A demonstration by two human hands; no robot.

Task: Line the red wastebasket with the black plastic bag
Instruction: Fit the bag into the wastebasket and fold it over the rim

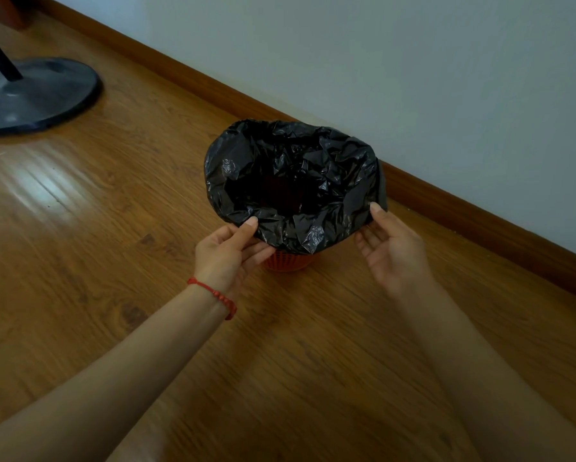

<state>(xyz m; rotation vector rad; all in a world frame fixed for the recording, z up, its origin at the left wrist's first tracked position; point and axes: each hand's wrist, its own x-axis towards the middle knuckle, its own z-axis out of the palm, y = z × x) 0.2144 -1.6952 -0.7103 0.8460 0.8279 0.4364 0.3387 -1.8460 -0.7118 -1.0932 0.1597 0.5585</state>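
The black plastic bag [291, 185] sits inside the red wastebasket [290, 263] on the wooden floor, its mouth spread wide and folded down over the rim. Only the basket's lower meshed part shows under the bag. My left hand [228, 251], with a red bead bracelet on the wrist, pinches the bag's near-left edge between thumb and fingers. On the near-right edge, my right hand [391, 248] has its thumb on the folded plastic and its fingers underneath.
A round dark stand base [29, 95] with a black pole sits on the floor at the far left. A brown skirting board [480, 225] and pale wall run diagonally just behind the basket. Wooden floor [113, 228] lies to the left and in front.
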